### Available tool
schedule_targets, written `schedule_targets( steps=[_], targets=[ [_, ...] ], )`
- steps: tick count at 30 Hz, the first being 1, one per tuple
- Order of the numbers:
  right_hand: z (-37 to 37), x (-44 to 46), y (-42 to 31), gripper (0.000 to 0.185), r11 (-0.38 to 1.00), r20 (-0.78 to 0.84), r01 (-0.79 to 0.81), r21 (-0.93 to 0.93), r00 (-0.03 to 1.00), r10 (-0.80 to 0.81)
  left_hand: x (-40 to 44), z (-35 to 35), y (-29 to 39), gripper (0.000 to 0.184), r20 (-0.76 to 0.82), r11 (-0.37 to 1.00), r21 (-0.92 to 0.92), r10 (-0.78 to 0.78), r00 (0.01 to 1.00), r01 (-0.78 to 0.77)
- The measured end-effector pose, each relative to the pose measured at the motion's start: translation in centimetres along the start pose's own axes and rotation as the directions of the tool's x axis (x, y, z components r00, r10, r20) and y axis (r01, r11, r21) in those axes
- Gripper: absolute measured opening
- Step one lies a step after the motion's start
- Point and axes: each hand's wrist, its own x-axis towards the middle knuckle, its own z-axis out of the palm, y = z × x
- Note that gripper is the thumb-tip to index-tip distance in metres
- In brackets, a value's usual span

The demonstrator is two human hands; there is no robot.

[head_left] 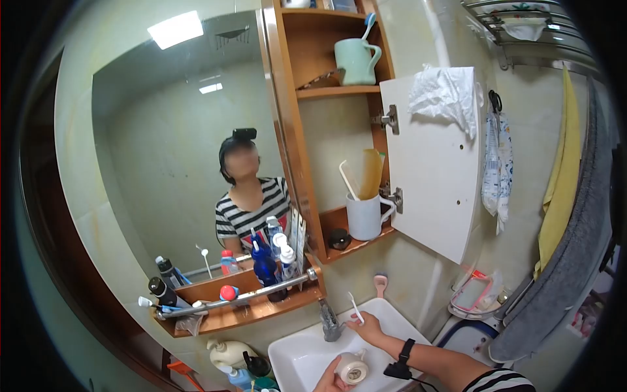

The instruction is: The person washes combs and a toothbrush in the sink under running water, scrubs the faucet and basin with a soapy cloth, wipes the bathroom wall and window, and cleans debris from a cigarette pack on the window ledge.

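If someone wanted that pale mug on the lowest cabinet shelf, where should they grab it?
Probably by its handle, coming from the open front of the cabinet: the pale mug stands upright, handle toward the open door. From above looks worse, since a yellow comb-like item and a white stick-like one poke out. The nearby hinge may leave little room.

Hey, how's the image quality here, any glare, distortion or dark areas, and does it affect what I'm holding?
Head view: black vignetting swallows the corners; wide-angle distortion seems to bend the grey towel; the light panel at the top is blown out; the white toothbrush and white cup show without heavy shadow, though small.
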Motion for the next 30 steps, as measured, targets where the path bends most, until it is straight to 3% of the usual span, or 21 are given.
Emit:
schedule_targets(
  steps=[2,3,6,8,11,12,14,15,17,18,19,20,21,22,24,30],
  targets=[
    [-0.3,-0.1,-1.1,0.039,0.999,-0.020,0.003,-0.035,1.000,-0.003,1.9,-2.0,0.4,0.053,0.245,0.970,-0.238,0.008,0.970,0.052],
    [-1.9,-4.6,-1.1,0.039,0.999,-0.001,-0.033,-0.041,0.999,0.033,-1.6,-0.7,-2.8,0.053,0.232,0.963,-0.258,-0.020,0.973,0.081],
    [-3.4,-5.3,-1.1,0.039,0.993,0.021,0.073,-0.098,0.997,-0.071,-3.1,1.3,-0.6,0.050,0.322,0.980,-0.200,0.072,0.944,-0.007],
    [-4.5,-6.3,-1.1,0.039,0.997,0.094,0.059,-0.052,0.994,-0.053,-1.8,0.1,-1.6,0.052,0.418,0.937,-0.319,0.006,0.909,0.140],
    [-6.5,-6.9,-2.0,0.041,0.998,0.207,0.006,0.069,0.978,-0.020,-3.2,2.4,-0.6,0.055,0.382,0.928,-0.314,-0.069,0.921,0.200],
    [-6.8,-7.2,-2.2,0.041,0.997,0.200,0.018,0.073,0.979,-0.033,-3.1,2.5,-0.6,0.051,0.508,0.916,-0.345,-0.001,0.861,0.205],
    [-7.3,-8.0,-2.5,0.044,0.995,0.363,0.095,-0.012,0.928,-0.084,-3.1,2.9,-0.9,0.049,0.460,0.907,-0.386,0.033,0.887,0.166],
    [-7.6,-8.4,-3.1,0.044,0.995,0.358,0.102,-0.011,0.929,-0.091,-3.2,3.2,-0.8,0.047,0.408,0.892,-0.432,0.062,0.911,0.133],
    [-8.0,-9.1,-4.3,0.047,0.958,0.476,0.185,-0.219,0.877,-0.061,-2.7,2.8,-0.6,0.046,0.434,0.910,-0.389,0.044,0.900,0.143],
    [-7.7,-9.1,-4.5,0.049,0.946,0.425,0.292,-0.139,0.880,-0.210,-3.0,3.0,-0.4,0.045,0.455,0.924,-0.349,0.021,0.890,0.157],
    [-8.0,-9.2,-4.7,0.049,0.946,0.422,0.293,-0.136,0.881,-0.212,-3.4,3.2,-0.1,0.045,0.454,0.926,-0.345,0.020,0.891,0.155],
    [-8.4,-9.1,-4.9,0.046,0.999,0.464,0.028,-0.019,0.886,-0.015,-3.6,3.4,0.3,0.046,0.502,0.947,-0.281,0.008,0.865,0.154],
    [-9.0,-9.1,-5.3,0.044,0.965,0.527,-0.248,0.081,0.833,0.170,-3.9,3.8,0.6,0.048,0.547,0.965,-0.217,-0.006,0.837,0.149],
    [-9.7,-9.2,-6.2,0.044,0.965,0.528,-0.248,0.083,0.832,0.168,-4.9,4.9,1.1,0.048,0.545,0.965,-0.217,-0.006,0.838,0.148],
    [-10.6,-9.1,-7.9,0.030,0.775,0.638,-0.575,0.260,0.705,0.309,-7.5,7.4,2.5,0.050,0.424,0.985,-0.155,-0.006,0.906,0.079],
    [-14.1,-8.9,-11.9,0.025,0.663,0.746,-0.665,0.343,0.622,0.238,-12.2,10.8,5.9,0.058,0.322,0.995,0.023,0.083,0.943,-0.096]
  ],
)
